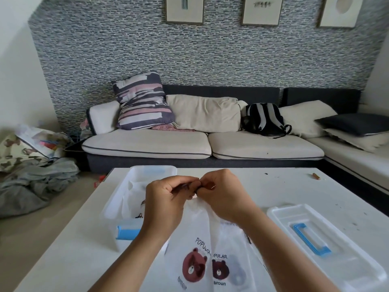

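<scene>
The bear-print bag (202, 260) hangs from both hands toward 6 o'clock, its long axis running 12 to 6 above the counter (273, 186). The left hand (166, 199) and right hand (225, 194) meet knuckle to knuckle, fingers curled, each pinching the bag's top edge. The open storage box (117, 203) sits at 9 o'clock, nearer the left hand, and its lid (328, 245) lies at 4 o'clock.
</scene>
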A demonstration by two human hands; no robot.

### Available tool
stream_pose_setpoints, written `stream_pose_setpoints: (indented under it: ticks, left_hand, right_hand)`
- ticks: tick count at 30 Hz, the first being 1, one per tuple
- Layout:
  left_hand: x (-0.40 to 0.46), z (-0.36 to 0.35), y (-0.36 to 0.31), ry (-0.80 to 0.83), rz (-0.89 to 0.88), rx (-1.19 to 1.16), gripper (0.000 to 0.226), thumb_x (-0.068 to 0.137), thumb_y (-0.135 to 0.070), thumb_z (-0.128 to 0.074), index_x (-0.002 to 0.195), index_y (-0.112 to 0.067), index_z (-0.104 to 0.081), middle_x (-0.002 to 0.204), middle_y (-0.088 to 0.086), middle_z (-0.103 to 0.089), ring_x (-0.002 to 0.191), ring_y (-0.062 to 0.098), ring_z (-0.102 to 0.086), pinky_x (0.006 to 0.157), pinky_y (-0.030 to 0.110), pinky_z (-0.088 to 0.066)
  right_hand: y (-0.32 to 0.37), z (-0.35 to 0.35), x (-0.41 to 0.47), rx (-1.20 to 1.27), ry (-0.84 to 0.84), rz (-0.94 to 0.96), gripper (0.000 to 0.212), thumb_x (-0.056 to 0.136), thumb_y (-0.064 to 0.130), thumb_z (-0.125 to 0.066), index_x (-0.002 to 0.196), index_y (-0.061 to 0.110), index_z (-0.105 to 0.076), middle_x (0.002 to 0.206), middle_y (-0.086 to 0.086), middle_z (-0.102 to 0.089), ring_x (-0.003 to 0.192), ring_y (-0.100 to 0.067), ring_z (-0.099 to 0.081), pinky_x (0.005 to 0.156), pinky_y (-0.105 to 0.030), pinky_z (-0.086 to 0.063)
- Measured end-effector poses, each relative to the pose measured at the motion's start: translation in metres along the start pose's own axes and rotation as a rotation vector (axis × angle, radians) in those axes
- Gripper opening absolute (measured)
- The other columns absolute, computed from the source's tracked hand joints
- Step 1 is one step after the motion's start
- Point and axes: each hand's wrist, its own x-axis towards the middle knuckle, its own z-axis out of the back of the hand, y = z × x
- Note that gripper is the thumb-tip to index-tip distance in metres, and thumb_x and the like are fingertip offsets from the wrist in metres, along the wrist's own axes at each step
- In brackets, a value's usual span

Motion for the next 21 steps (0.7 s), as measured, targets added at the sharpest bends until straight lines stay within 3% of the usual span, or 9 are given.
stream_pose_setpoints:
  ticks: [2,6,9,12,15,17,19,21]
  left_hand:
    - [0.001,-0.001,-0.001,0.026,0.020,-0.031,0.028,0.084,0.002,-0.073,0.082,-0.026,-0.079,0.071,-0.001,-0.076,0.060,0.012,-0.064,0.065,0.023,-0.053]
    - [0.002,-0.002,-0.003,0.044,0.062,-0.098,0.014,0.083,-0.004,-0.075,0.082,-0.018,-0.079,0.072,-0.001,-0.076,0.061,0.009,-0.067,0.065,0.017,-0.052]
    - [0.003,-0.001,-0.003,0.060,0.051,-0.109,0.013,0.082,-0.007,-0.075,0.082,-0.019,-0.079,0.072,0.000,-0.076,0.063,0.013,-0.068,0.066,0.020,-0.054]
    - [0.004,0.001,-0.003,0.043,0.075,-0.152,0.012,0.081,-0.009,-0.075,0.081,-0.020,-0.079,0.074,0.002,-0.077,0.066,0.023,-0.070,0.067,0.023,-0.056]
    - [0.003,0.003,-0.005,0.042,0.089,-0.175,0.008,0.079,-0.012,-0.076,0.079,-0.019,-0.079,0.070,0.004,-0.076,0.062,0.018,-0.068,0.067,0.021,-0.055]
    - [0.002,0.005,-0.007,0.065,0.084,-0.193,0.006,0.074,-0.020,-0.075,0.078,-0.018,-0.079,0.069,0.005,-0.075,0.060,0.014,-0.066,0.065,0.020,-0.053]
    - [0.001,0.005,-0.008,0.088,0.072,-0.211,0.009,0.072,-0.020,-0.074,0.078,-0.017,-0.079,0.070,0.006,-0.075,0.060,0.013,-0.065,0.065,0.020,-0.053]
    - [0.001,0.005,-0.008,0.087,0.063,-0.216,0.009,0.071,-0.018,-0.075,0.079,-0.016,-0.079,0.071,0.004,-0.076,0.062,0.013,-0.067,0.066,0.020,-0.054]
  right_hand:
    - [-0.005,0.009,0.001,0.149,0.131,-0.090,0.013,0.085,0.009,-0.062,0.080,0.004,-0.073,0.066,-0.008,-0.061,0.063,-0.015,-0.046,0.059,-0.034,-0.039]
    - [-0.014,0.026,-0.002,0.571,0.375,-0.213,0.014,0.094,0.001,-0.061,0.084,0.001,-0.072,0.068,-0.002,-0.066,0.057,-0.008,-0.059,0.057,-0.016,-0.047]
    - [-0.019,0.030,-0.003,0.764,0.471,-0.233,0.014,0.093,0.008,-0.061,0.093,0.000,-0.072,0.088,-0.012,-0.074,0.076,-0.016,-0.070,0.069,-0.024,-0.056]
    - [-0.026,0.030,-0.004,0.860,0.515,-0.224,0.034,0.090,0.018,-0.060,0.111,-0.008,-0.068,0.108,-0.018,-0.073,0.095,-0.024,-0.072,0.079,-0.029,-0.057]
    - [-0.031,0.033,-0.002,0.927,0.532,-0.219,0.042,0.096,0.020,-0.056,0.122,-0.013,-0.061,0.123,-0.024,-0.067,0.109,-0.031,-0.067,0.087,-0.034,-0.056]
    - [-0.033,0.033,-0.001,0.978,0.510,-0.220,0.038,0.099,0.020,-0.056,0.117,-0.014,-0.062,0.119,-0.026,-0.065,0.102,-0.031,-0.067,0.083,-0.035,-0.056]
    - [-0.031,0.031,-0.002,0.996,0.490,-0.211,0.029,0.099,0.022,-0.054,0.097,-0.002,-0.069,0.101,-0.019,-0.068,0.088,-0.026,-0.067,0.076,-0.032,-0.056]
    - [-0.025,0.029,-0.004,1.013,0.478,-0.197,0.033,0.100,0.026,-0.051,0.088,0.003,-0.070,0.092,-0.015,-0.070,0.083,-0.024,-0.068,0.073,-0.031,-0.056]
